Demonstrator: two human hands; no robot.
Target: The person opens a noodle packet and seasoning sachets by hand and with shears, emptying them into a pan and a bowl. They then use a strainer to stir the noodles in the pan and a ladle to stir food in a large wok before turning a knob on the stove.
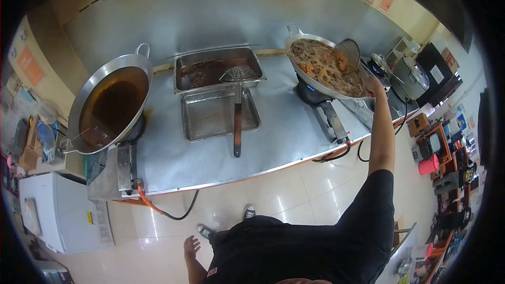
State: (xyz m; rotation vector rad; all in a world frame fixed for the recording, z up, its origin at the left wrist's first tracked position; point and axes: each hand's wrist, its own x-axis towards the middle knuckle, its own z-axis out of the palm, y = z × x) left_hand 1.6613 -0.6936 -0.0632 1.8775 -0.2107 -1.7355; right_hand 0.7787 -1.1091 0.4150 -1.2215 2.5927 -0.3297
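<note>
My right hand (374, 86) is closed at the near right rim of a large wok (294, 47), apparently around the handle of a mesh strainer (349, 52). The strainer's round basket rests tilted at the wok's far right side. Orange-brown pieces of food (315, 69) fry there in foaming oil. Down by my side hangs my left hand (192, 246), holding nothing, its fingers apart above the floor.
A second wok (79, 100) of dark oil stands at the left. Between them are a deep tray (178, 76) with brown residue and a shallow tray (210, 118), with a wooden-handled wire skimmer (238, 126) across them. Burners (332, 121) and hoses (158, 209) edge the metal counter (286, 142).
</note>
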